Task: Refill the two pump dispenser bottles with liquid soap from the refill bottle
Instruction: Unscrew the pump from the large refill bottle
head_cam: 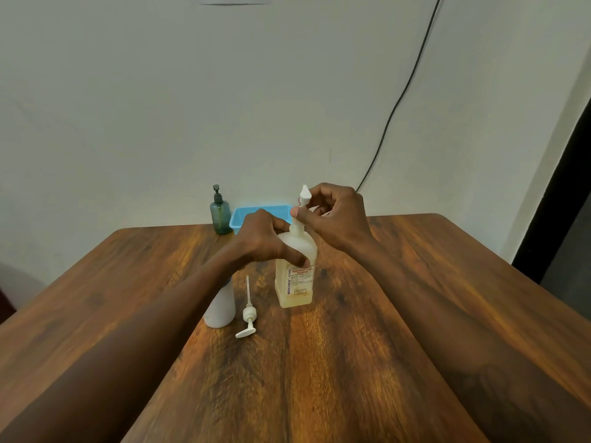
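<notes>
A square translucent bottle [295, 284] with a red-lettered label and yellowish liquid stands upright mid-table. My left hand [262, 241] grips its shoulder. My right hand [335, 215] pinches the white pump head [304, 195] on top of that bottle. A white bottle [220, 306] without a pump stands to the left, partly hidden by my left forearm. Its loose white pump [248, 311] with a long tube lies flat on the table beside it. A dark green bottle with a black pump [220, 215] stands at the far edge.
A light blue plastic basket [256, 214] sits at the back of the wooden table [415, 298], behind my hands. A black cable [399, 100] runs down the white wall. A dark doorway edge shows at the right.
</notes>
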`<state>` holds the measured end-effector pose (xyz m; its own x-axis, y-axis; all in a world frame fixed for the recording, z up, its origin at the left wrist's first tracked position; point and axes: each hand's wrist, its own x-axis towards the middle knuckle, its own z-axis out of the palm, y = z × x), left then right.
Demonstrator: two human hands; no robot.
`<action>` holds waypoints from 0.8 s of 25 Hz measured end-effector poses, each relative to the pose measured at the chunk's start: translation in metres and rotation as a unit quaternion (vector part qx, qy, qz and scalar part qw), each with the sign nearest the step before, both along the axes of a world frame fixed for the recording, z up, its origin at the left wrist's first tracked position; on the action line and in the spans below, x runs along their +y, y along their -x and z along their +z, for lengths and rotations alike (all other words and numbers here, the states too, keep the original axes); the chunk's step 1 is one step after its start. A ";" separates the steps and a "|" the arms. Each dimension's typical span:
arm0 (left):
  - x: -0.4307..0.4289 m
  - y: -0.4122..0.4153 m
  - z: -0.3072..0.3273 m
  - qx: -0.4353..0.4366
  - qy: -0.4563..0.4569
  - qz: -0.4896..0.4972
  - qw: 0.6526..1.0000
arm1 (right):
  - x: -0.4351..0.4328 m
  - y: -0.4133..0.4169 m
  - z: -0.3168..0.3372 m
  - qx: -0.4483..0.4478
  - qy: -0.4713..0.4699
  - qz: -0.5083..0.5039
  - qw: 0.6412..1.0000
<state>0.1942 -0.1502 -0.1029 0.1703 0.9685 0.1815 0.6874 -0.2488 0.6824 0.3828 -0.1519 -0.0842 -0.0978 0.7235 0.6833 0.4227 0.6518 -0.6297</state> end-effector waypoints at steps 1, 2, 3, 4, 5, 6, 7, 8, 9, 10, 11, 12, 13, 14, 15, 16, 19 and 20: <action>0.001 0.000 -0.001 0.000 0.002 0.002 1.000 | 0.000 0.000 0.002 0.011 -0.003 0.004 1.000; 0.002 0.001 -0.002 -0.002 0.005 0.007 1.000 | 0.000 0.000 0.004 0.024 -0.005 0.008 1.000; 0.003 0.001 -0.003 -0.003 0.008 0.011 1.000 | -0.001 -0.001 0.005 0.038 -0.008 0.012 0.999; 0.004 0.003 -0.005 -0.002 0.013 0.017 1.000 | -0.001 -0.001 0.007 0.054 -0.013 0.014 0.998; 0.006 0.004 -0.006 0.000 0.018 0.022 1.000 | -0.001 -0.002 0.009 0.069 -0.019 0.016 0.997; 0.008 0.006 -0.007 0.004 0.022 0.029 0.999 | -0.001 -0.003 0.011 0.086 -0.025 0.016 0.996; 0.010 0.007 -0.008 0.006 0.024 0.034 0.999 | -0.002 -0.005 0.013 0.105 -0.032 0.017 0.994; 0.011 0.009 -0.009 0.007 0.027 0.038 0.999 | -0.003 -0.006 0.016 0.128 -0.038 0.017 0.991; 0.012 0.011 -0.010 0.008 0.028 0.041 0.999 | -0.005 -0.008 0.019 0.155 -0.045 0.018 0.987; 0.013 0.013 -0.010 0.009 0.028 0.042 0.999 | -0.006 -0.009 0.021 0.181 -0.054 0.018 0.982; 0.013 0.014 -0.011 0.012 0.028 0.042 0.999 | -0.007 -0.011 0.024 0.206 -0.065 0.015 0.976; 0.013 0.015 -0.011 0.015 0.028 0.041 0.999 | -0.008 -0.013 0.027 0.229 -0.076 0.011 0.970; 0.014 0.015 -0.011 0.017 0.027 0.040 0.999 | -0.009 -0.015 0.029 0.250 -0.087 0.005 0.964; 0.015 0.015 -0.011 0.018 0.028 0.042 0.999 | -0.009 -0.016 0.030 0.269 -0.097 -0.001 0.958; 0.016 0.015 -0.011 0.016 0.028 0.043 0.999 | -0.009 -0.018 0.031 0.284 -0.105 -0.009 0.953; 0.017 0.015 -0.011 0.015 0.029 0.045 0.998 | -0.009 -0.019 0.030 0.292 -0.111 -0.019 0.950; 0.019 0.014 -0.012 0.013 0.031 0.048 0.998 | -0.005 -0.024 0.019 0.213 -0.118 -0.049 0.969; 0.020 0.013 -0.012 0.010 0.029 0.047 0.998 | -0.002 -0.025 0.012 0.163 -0.123 -0.055 0.977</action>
<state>0.1811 -0.1301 -0.1147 0.0820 0.9892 0.1217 0.7189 -0.1432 0.6802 0.4081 -0.1543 -0.0724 0.2234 0.5271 0.8199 0.3020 0.7623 -0.5724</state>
